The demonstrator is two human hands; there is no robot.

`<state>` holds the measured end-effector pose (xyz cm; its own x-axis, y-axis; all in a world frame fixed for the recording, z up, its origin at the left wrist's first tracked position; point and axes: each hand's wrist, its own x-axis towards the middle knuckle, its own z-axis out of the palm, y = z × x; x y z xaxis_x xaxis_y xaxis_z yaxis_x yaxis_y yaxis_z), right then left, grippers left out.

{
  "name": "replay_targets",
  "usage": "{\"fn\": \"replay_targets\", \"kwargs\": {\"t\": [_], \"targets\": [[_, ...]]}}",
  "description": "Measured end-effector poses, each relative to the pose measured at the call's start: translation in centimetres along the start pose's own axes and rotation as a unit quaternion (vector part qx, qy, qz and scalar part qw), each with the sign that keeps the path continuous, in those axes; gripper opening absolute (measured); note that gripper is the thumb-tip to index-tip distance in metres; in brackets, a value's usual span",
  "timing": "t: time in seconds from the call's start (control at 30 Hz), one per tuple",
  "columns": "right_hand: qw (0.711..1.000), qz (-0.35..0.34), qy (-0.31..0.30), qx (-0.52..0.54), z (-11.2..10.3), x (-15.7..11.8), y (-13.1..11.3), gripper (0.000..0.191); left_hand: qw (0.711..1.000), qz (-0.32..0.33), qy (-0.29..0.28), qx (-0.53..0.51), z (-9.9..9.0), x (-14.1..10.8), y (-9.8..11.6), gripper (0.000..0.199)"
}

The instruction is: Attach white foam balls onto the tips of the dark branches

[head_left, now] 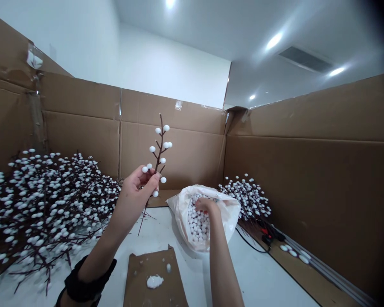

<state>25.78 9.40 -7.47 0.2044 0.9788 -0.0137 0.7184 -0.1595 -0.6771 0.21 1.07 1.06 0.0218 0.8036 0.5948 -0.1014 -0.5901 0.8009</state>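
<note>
My left hand (139, 187) pinches a thin brown branch (160, 147) and holds it upright above the table, with white balls on its twigs. My right hand (206, 204) reaches into an open white plastic bag (178, 213) filled with small white balls (198, 226). Its fingertips are hidden among the balls, so whether they hold one does not show. Nearer to me than the bag, a piece of cardboard (156, 296) bears a white blob (154, 281) and smaller white bits.
A big heap of white-balled branches (51, 196) fills the left side. Behind the bag on the right is a smaller bunch (248, 198), near a black cable (251, 245) and several white pieces (293, 253). Tall cardboard walls (173, 149) enclose the white table (259, 279).
</note>
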Motion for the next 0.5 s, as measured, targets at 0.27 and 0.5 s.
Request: {"fn": "replay_targets", "kwargs": {"t": [0.27,0.5], "targets": [[0.997,-0.038,-0.003,0.060,0.6,0.0,0.8,0.018,1.000,0.002,-0.025,0.015,0.0,-0.1,0.0,0.016],[0.963,-0.204,0.001,0.174,-3.3,-3.8,-3.7,0.016,1.000,-0.003,-0.016,-0.001,0.2,-0.2,0.0,0.015]]}}
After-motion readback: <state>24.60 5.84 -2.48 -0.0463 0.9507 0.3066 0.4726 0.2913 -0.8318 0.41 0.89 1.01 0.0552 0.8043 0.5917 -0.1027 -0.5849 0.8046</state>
